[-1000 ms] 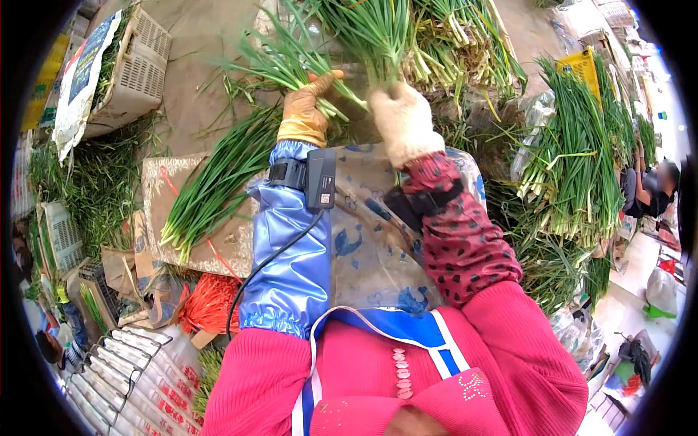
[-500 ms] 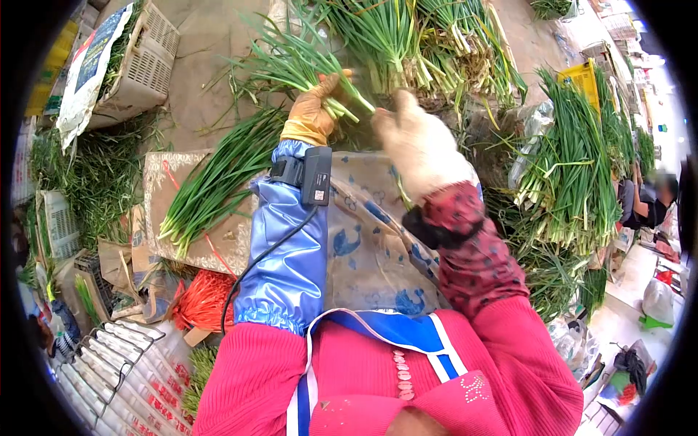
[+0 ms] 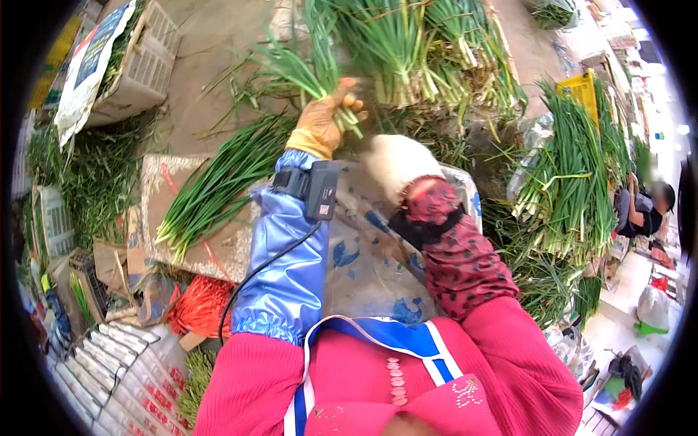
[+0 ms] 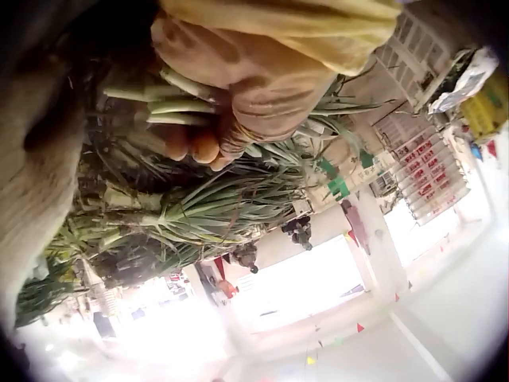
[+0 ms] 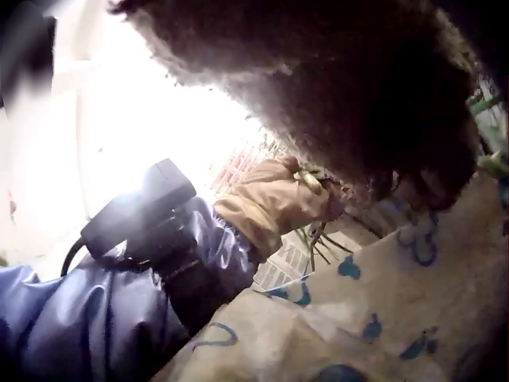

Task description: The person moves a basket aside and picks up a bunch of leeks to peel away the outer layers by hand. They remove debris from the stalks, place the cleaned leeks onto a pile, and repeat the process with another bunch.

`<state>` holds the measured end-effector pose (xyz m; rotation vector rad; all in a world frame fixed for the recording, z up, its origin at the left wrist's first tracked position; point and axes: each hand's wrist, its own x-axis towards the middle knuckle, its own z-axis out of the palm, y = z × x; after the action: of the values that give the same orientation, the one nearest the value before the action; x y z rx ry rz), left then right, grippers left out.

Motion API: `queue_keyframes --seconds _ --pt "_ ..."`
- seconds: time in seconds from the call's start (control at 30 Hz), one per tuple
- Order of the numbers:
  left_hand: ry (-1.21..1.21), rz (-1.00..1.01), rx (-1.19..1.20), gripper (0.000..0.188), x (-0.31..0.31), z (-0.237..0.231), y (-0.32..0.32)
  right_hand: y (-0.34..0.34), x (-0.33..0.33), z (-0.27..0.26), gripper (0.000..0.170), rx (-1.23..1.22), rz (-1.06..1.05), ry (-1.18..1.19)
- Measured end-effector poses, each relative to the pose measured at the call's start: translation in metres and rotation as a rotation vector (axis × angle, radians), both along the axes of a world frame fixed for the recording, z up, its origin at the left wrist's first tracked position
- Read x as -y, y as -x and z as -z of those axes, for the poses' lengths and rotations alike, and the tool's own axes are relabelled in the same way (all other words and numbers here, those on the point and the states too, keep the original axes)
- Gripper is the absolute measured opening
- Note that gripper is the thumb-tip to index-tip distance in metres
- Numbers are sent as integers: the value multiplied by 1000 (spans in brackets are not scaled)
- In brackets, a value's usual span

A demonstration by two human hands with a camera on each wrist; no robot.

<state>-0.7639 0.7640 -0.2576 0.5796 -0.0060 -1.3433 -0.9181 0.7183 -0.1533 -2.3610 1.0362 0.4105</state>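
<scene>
My left hand, in a tan rubber glove with bare fingertips, grips a small bunch of scallions. Their pale root ends poke out below the fingers toward me. Just right of them is my right hand, in a fuzzy cream glove and blurred in the head view. In the right wrist view its dark glove hides most of the fingers, so I cannot tell if it pinches anything. Beyond both hands lies a pile of scallions, roots toward me. A long bundle of greens rests left on a board.
A patterned plastic apron covers my lap. Stacked greens stand at the right near a yellow crate. To the left are a white crate, loose trimmings and red ties.
My right hand has drawn back from the scallions toward me. The left hand has shifted slightly right, still gripping its bunch, whose leaves now point more straight away from me.
</scene>
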Motion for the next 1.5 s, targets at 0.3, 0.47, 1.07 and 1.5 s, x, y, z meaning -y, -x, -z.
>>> queue_keyframes --seconds 0.3,0.47,1.07,1.5 --pt "-78 191 -150 49 2 3 -3 -32 -8 -8 27 402 126 131" --pt "-258 -1 -98 41 5 -30 10 -39 3 8 32 318 226 100" --pt "120 -4 -166 43 5 -25 8 -26 80 -39 37 186 462 297" --pt "-82 -52 17 21 8 -20 15 -22 50 -10 31 689 554 76"
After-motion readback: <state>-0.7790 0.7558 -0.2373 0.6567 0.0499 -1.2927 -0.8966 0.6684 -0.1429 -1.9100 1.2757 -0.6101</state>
